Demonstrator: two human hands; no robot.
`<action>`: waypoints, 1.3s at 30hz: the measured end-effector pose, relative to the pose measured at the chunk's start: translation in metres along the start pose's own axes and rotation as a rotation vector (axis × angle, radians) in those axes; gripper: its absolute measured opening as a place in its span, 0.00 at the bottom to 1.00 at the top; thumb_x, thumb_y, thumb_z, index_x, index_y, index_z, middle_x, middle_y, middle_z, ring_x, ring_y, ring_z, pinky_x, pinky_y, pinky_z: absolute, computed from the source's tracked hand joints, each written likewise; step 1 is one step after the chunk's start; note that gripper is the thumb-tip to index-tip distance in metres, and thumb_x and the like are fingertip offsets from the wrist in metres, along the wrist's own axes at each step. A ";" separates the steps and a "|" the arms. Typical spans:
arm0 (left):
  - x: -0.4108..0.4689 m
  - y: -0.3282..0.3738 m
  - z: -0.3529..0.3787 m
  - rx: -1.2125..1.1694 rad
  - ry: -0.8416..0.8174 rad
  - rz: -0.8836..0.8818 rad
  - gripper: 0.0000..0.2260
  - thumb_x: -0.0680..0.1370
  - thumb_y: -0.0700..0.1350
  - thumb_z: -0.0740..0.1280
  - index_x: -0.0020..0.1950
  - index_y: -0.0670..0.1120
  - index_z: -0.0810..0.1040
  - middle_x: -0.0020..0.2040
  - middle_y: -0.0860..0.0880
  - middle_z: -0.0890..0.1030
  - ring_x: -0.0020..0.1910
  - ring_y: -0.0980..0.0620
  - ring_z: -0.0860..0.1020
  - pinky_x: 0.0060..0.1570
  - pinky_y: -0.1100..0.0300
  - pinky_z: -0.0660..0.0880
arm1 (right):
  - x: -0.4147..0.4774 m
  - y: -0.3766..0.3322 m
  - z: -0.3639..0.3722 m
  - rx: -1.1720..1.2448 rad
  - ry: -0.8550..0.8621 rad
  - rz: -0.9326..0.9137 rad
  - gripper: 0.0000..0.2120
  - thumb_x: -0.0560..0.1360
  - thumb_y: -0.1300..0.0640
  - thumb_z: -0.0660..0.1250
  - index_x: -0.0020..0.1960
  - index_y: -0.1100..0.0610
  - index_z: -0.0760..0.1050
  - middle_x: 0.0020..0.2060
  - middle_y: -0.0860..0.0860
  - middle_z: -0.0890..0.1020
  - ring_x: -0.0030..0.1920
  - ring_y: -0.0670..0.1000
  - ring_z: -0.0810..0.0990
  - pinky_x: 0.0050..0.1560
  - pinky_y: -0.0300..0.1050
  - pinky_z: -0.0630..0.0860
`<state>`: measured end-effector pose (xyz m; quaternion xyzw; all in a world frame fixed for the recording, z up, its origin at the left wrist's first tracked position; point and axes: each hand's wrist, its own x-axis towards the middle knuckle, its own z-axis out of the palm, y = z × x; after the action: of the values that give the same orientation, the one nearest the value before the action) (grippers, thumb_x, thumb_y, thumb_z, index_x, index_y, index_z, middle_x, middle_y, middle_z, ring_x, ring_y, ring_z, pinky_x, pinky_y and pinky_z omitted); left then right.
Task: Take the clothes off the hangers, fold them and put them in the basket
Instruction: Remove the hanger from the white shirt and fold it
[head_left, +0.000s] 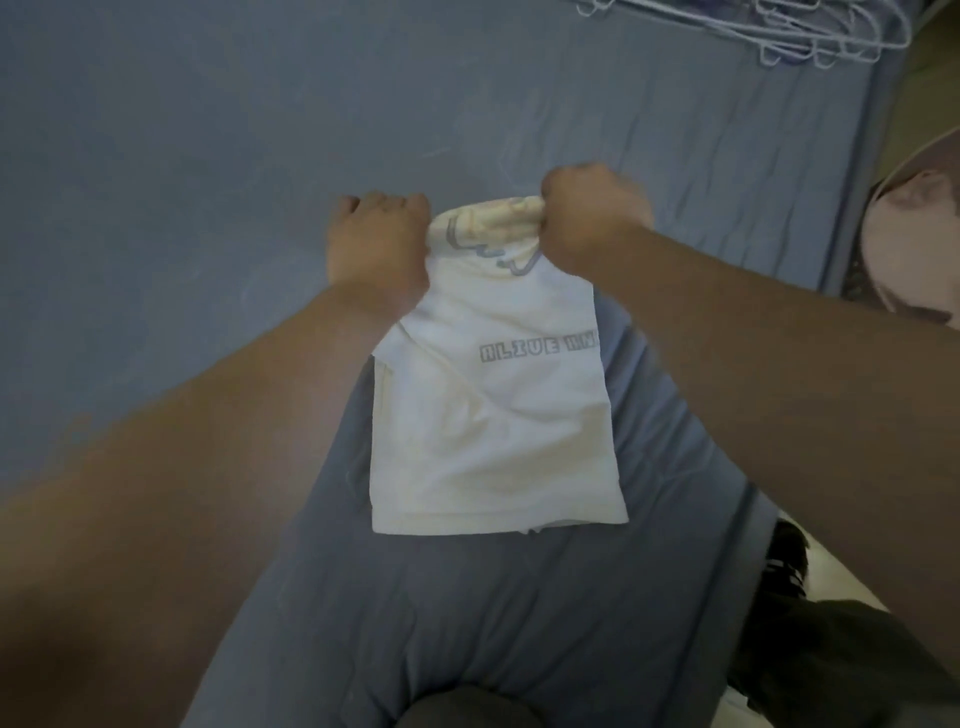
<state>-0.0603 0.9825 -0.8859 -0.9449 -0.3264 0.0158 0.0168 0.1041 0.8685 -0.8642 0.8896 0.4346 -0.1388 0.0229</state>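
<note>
A white shirt (493, 415) with grey lettering lies folded into a narrow strip on the blue bed sheet (208, 156). Its far end is lifted and curls over. My left hand (376, 244) grips the far left corner of the shirt. At the far right corner, my right hand (587, 218) holds the cloth in a closed fist. Several white wire hangers (779, 31) lie in a heap at the top right of the bed. A pale pink basket (914, 244) shows partly at the right edge, beside the bed.
The bed's right edge (852, 208) runs down the right side of the view. Dark trousers and a black shoe (787, 561) stand on the pale floor at the lower right. A dark rounded shape (467, 712) sits at the bottom centre.
</note>
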 end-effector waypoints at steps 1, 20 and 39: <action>-0.015 -0.001 -0.005 -0.021 0.056 0.039 0.08 0.72 0.39 0.68 0.49 0.45 0.73 0.47 0.43 0.79 0.51 0.40 0.75 0.52 0.51 0.64 | -0.015 0.002 -0.006 -0.005 0.006 -0.015 0.13 0.74 0.62 0.64 0.57 0.55 0.78 0.53 0.57 0.81 0.55 0.61 0.80 0.49 0.47 0.70; -0.225 0.031 0.036 -0.726 -0.146 -0.731 0.21 0.73 0.57 0.71 0.59 0.45 0.75 0.54 0.48 0.77 0.53 0.47 0.76 0.55 0.50 0.73 | -0.206 0.016 0.100 0.604 -0.149 0.427 0.21 0.75 0.37 0.62 0.57 0.52 0.72 0.55 0.48 0.73 0.57 0.52 0.73 0.56 0.50 0.74; -0.024 0.247 -0.049 -0.938 -0.157 -0.424 0.19 0.78 0.58 0.66 0.65 0.51 0.76 0.55 0.55 0.82 0.53 0.55 0.80 0.51 0.58 0.73 | -0.141 0.255 -0.003 0.793 0.159 0.643 0.21 0.83 0.38 0.44 0.58 0.53 0.64 0.48 0.56 0.81 0.48 0.61 0.80 0.43 0.51 0.73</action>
<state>0.0751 0.7730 -0.8472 -0.7598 -0.4831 -0.0652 -0.4301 0.2211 0.6029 -0.8438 0.9263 0.0536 -0.2106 -0.3079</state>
